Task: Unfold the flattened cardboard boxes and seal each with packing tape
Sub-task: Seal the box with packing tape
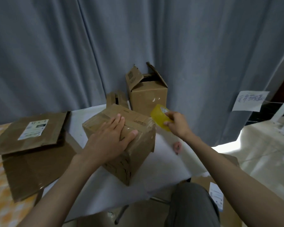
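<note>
- Tape roll (161, 117) pinched in right hand (176, 124) sits just beyond box (121, 140)'s far-right top edge, toward tabletop (167, 163)'s far edge;
- left hand (111, 140) lies flat, fingers (117, 122) straight, along the seam.

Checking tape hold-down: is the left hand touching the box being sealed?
Touching. The head view shows the left hand lying flat on the top of the box, fingers straight across the taped seam, no gap visible.
</note>
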